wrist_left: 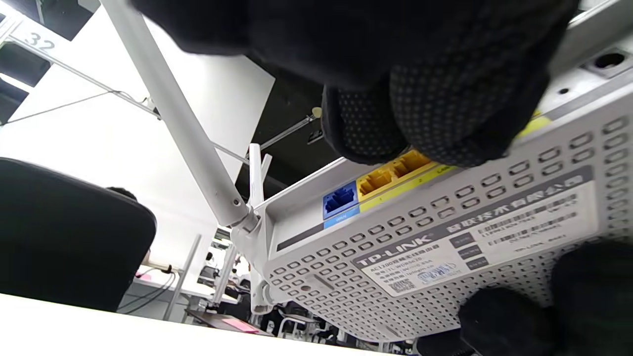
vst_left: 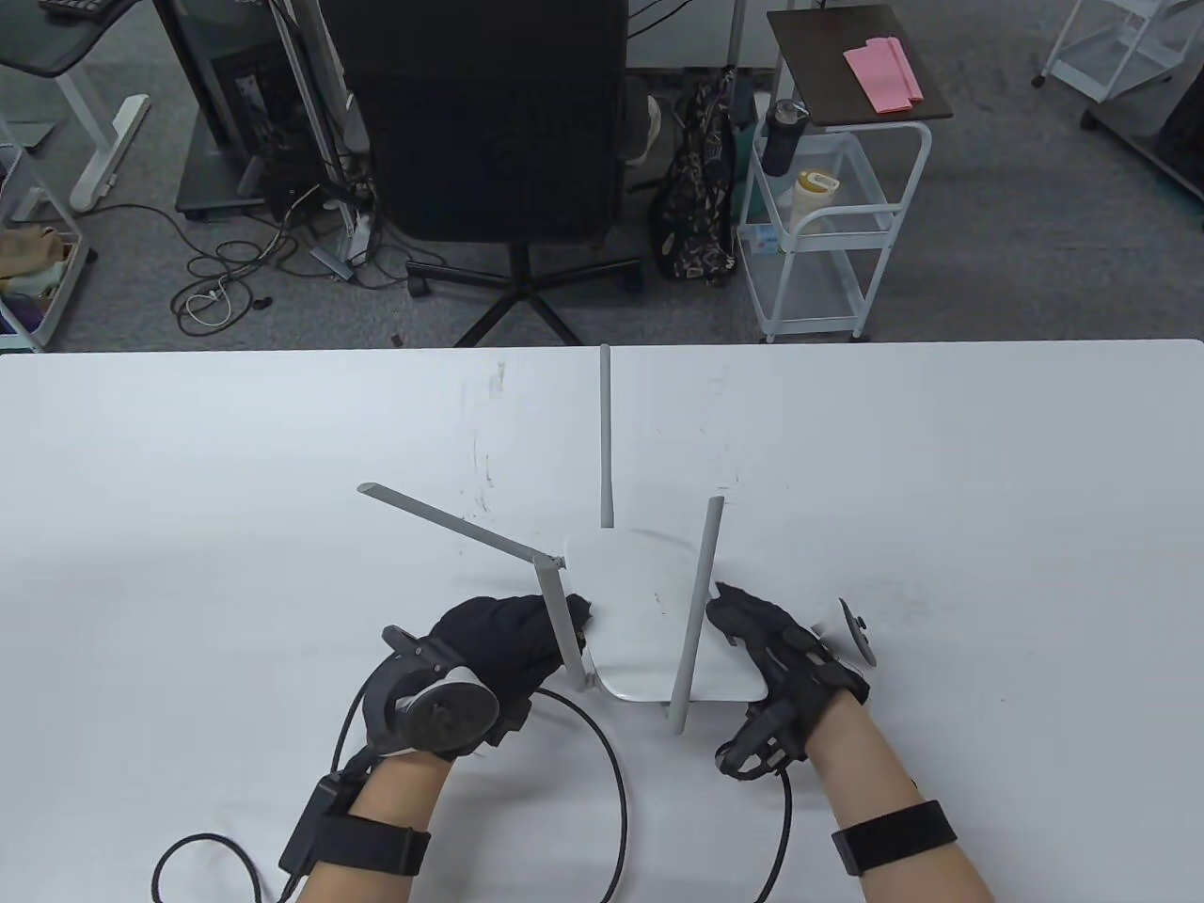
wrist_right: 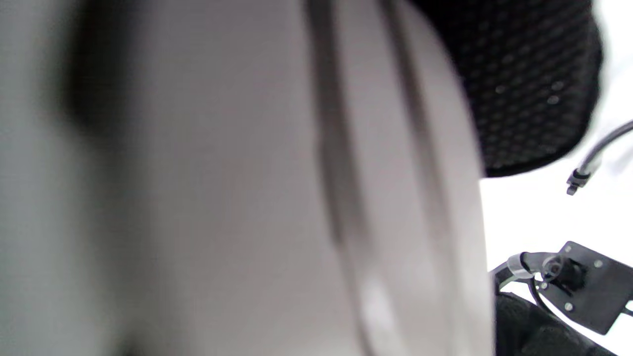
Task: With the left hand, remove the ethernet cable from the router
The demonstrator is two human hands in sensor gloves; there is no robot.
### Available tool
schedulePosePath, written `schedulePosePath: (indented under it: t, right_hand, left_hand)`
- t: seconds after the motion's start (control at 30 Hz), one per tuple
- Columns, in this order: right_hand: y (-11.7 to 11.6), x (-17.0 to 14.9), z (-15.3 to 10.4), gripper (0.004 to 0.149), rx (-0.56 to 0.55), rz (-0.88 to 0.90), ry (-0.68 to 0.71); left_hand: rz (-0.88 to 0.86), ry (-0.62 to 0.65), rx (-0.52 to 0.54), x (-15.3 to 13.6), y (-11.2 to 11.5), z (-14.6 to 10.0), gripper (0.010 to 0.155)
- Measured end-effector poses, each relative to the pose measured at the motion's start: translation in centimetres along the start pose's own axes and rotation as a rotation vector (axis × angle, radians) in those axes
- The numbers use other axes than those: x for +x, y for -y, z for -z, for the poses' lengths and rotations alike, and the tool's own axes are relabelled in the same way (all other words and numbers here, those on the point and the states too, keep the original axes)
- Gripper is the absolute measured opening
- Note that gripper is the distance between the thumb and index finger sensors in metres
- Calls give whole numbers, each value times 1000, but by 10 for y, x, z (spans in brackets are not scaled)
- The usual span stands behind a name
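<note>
Both hands' fingers (wrist_left: 445, 99) grip the tilted white four-antenna router (vst_left: 658, 611).

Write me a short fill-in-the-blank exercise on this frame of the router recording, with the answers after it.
1. The router has ____ antennas raised from its body.
2. In the left wrist view, the single WAN port beside the yellow ports is coloured ____.
3. The brand name printed on the router's underside label is ____.
4. The left hand holds the router's left side while the ____ hand holds the opposite side.

Missing words: four; blue; TP-LINK; right
</note>
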State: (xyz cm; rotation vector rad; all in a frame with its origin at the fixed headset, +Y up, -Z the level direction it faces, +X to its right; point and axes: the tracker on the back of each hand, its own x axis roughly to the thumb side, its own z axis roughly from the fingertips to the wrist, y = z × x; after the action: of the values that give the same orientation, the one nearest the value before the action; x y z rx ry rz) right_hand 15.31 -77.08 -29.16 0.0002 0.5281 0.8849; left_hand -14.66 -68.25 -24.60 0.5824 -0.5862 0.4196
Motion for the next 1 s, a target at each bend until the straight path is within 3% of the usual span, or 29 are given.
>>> schedulePosePath:
  t: [0.07,0.2,0.3,0.43,0.47,0.57,0.63,0.67,0.7,0.8,0.9,1.0]
  right_hand:
    - [-1,-1,0,72,-51,-2,15]
    - [-12,0,-10,72,-139,-58,66]
    - [-6,-1,-4,72,-17,2,16]
    - [-4,-3,2,72,26,-14,28]
    - [-4,-4,1,72,16,-2,25]
    - [-7,-7,-5,75,-147,-62,67]
    - [-13,-6,-3,91,-65,-34,28]
    - [-14,-6,-2,96,72,-48,-35]
    - [-13,-5,-2,94,103,-20,-58]
    - [-6,-2,0,89,72,-59,-47]
    - [-5,-2,3,86,127,-1,-58]
    - [-10,3,-3,85,-5,-98,-3]
  left_hand:
    - [184,13,25,8,2,0,49]
    - [141,-36,51,3,1,-1,49]
    - [-25,-16,-12,-6,-4,0,49]
    - [28,14,-36,-3,-9,2,49]
    - [89,11,7,1,-8,0,49]
    - [159,-4,47,5,-6,-2,49]
    - [118,-30,57,5,-7,0,49]
    - [142,-20,64,6,-9,2,49]
    - [112,-14,33,5,-11,3,49]
    - [43,31,-27,5,-11,2,49]
    - [40,26,-25,5,-13,4,49]
    - [179,-3,18,8,-7,1,50]
